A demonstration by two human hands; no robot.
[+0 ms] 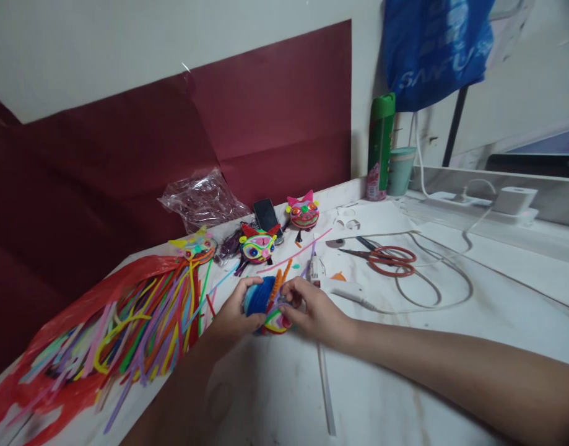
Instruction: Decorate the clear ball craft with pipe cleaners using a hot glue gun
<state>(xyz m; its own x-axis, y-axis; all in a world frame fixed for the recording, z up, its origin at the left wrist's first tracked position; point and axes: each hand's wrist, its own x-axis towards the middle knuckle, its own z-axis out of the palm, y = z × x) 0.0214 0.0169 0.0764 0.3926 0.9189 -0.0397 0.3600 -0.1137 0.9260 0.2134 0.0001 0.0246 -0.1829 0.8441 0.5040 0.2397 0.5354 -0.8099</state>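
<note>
Near the middle of the table, my left hand point(240, 314) is wrapped round a craft ball point(259, 297) with a blue back and a multicoloured front. Two orange fuzzy strips point(277, 282) stick up from its top. My right hand point(307, 308) is closed at the ball's right side, its fingertips pinched at the front; what they hold is too small to make out. Just behind the ball sits a finished-looking animal head point(259, 244) with red ears. A white glue gun point(340, 288) lies right of my right hand.
Colourful fuzzy strips point(158, 322) lie on a red plastic bag point(112, 291) at left. Behind are a pink-eared head point(303, 212), a yellow-eared one point(195, 246), a phone point(265, 215) and clear plastic point(200, 198). Red-handled scissors point(390, 260) and a looping cable point(467, 285) lie right.
</note>
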